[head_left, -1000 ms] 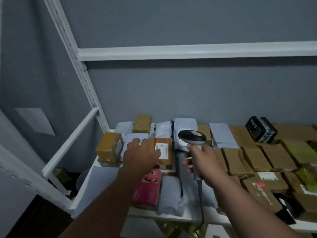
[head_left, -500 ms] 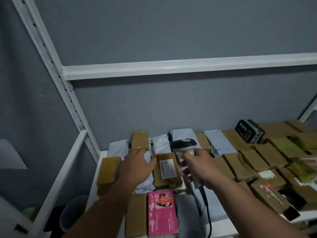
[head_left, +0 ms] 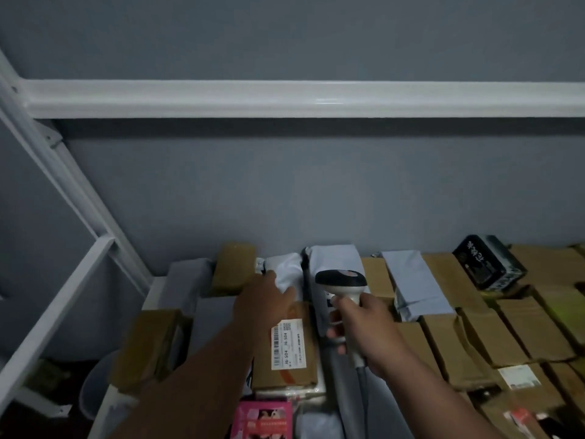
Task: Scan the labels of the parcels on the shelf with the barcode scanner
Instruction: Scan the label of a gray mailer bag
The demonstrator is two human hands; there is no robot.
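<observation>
On the white shelf (head_left: 152, 296), against the grey wall (head_left: 285, 191): rows of brown cardboard parcels (head_left: 493, 327), drawn larger and lower in the view than half a second ago, with the upper shelf rail (head_left: 300, 98) now nearer the top. Reaching further back than before, over the labelled brown box (head_left: 286, 350) and onto the white poly bag (head_left: 285, 274) behind it: left hand (head_left: 262, 301), fingers straight and spread, tips touching the bag, gripping nothing. Earlier laid flat beside that box on the bag to its left. Just right of it, at much the same spot as before: right hand (head_left: 364, 327), fingers curled tight round the pale handle of the barcode scanner (head_left: 342, 283), dark head up and pointing away toward the grey bag (head_left: 335, 261) at the back. Face up between the two forearms: white label (head_left: 289, 345) with barcode and the print "J6-S04", clear of both hands. Cut off by the bottom edge: pink packet (head_left: 264, 419), scanner cable (head_left: 364, 407), both forearms. Partly covered by the left forearm: left side of the labelled box and the bags beneath it. Far right: black box (head_left: 487, 266) with white lettering too blurred to read. Dim and hard to make out below the shelf at left: a pale round bin (head_left: 95, 388).
</observation>
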